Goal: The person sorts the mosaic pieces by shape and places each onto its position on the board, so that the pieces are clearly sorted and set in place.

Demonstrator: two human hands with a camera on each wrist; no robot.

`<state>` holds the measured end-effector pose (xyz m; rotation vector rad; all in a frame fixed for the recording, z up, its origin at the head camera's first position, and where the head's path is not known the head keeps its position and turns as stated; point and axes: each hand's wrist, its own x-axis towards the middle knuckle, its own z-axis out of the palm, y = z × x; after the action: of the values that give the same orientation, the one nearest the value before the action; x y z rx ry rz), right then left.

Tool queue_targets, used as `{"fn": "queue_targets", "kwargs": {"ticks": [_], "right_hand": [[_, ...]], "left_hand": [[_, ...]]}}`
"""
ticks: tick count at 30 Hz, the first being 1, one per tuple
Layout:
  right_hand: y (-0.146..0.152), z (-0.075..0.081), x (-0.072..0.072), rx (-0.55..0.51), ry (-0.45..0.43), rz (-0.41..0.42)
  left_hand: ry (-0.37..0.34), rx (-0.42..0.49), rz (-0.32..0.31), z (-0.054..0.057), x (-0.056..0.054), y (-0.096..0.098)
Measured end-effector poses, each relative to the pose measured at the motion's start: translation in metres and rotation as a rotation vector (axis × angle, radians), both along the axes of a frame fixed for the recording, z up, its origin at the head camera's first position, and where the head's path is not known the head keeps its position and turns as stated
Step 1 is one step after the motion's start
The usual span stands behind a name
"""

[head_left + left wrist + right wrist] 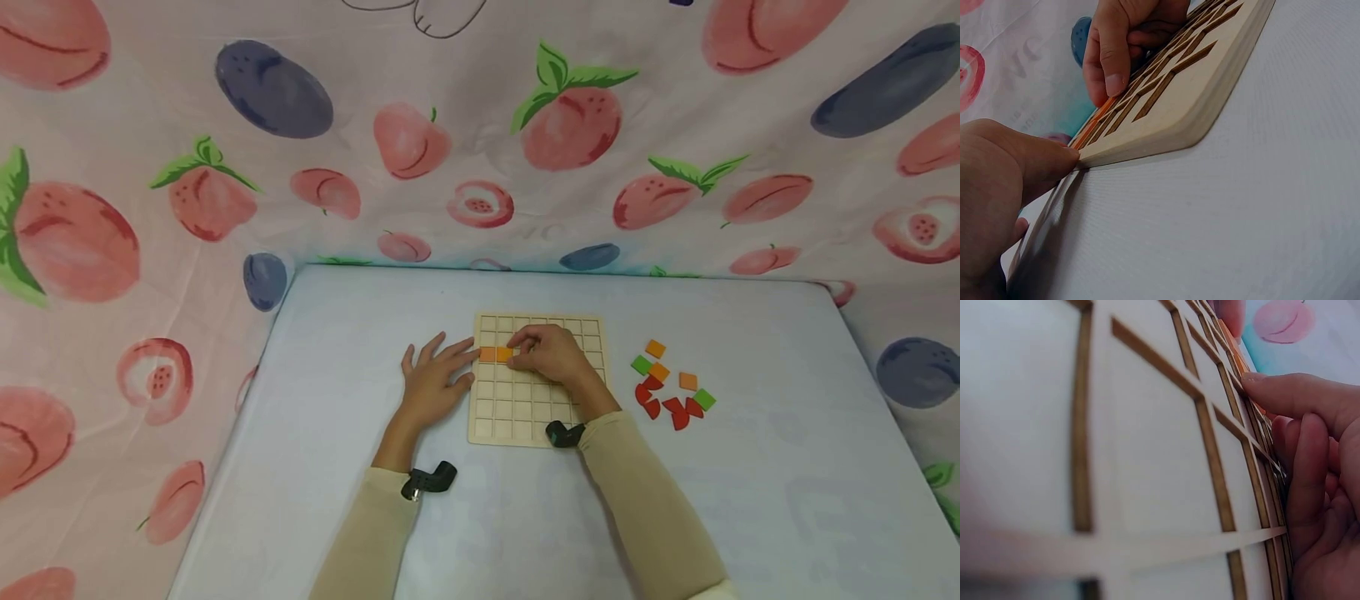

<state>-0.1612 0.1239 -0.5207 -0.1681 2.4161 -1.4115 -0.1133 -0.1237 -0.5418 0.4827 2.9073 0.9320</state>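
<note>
Two tiles (487, 354) are set side by side on a grid board (512, 408), flanked on a table (750, 500) by the left hand (437, 379) and, at right, loose pieces (687, 381).

Beige sleeves (647, 504) meet black, apparently plastic wrist devices (432, 482).

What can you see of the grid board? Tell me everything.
The pale grid board looks wooden, with rounded corners and square recesses, brown along their walls. It lies flat on the white tabletop. Two orange square tiles sit side by side near its left edge, which the left hand touches. The right hand covers part of it, pinching at the inner tile.
</note>
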Motion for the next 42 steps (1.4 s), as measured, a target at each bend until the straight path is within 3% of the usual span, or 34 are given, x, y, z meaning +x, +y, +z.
{"fn": "queue_targets", "kwargs": {"ticks": [17, 25, 31, 34, 42], "right_hand": [[0.000, 0.000, -0.001, 0.024, -0.009, 0.005], [0.008, 0.004, 0.002, -0.057, -0.056, 0.000], [0.036, 0.015, 0.012, -0.114, -0.008, -0.027], [0.058, 0.021, 0.017, -0.077, 0.043, -0.059], [0.120, 0.039, 0.024, 0.164, 0.118, -0.176]], "left_hand": [[0.007, 0.018, 0.003, 0.000, 0.000, 0.000], [0.029, 0.034, 0.003, 0.000, 0.001, -0.001], [0.051, 0.044, 0.007, -0.001, 0.001, 0.000], [0.049, 0.047, 0.005, -0.001, 0.001, 0.000], [0.044, 0.053, 0.007, -0.002, 0.001, 0.000]]}}
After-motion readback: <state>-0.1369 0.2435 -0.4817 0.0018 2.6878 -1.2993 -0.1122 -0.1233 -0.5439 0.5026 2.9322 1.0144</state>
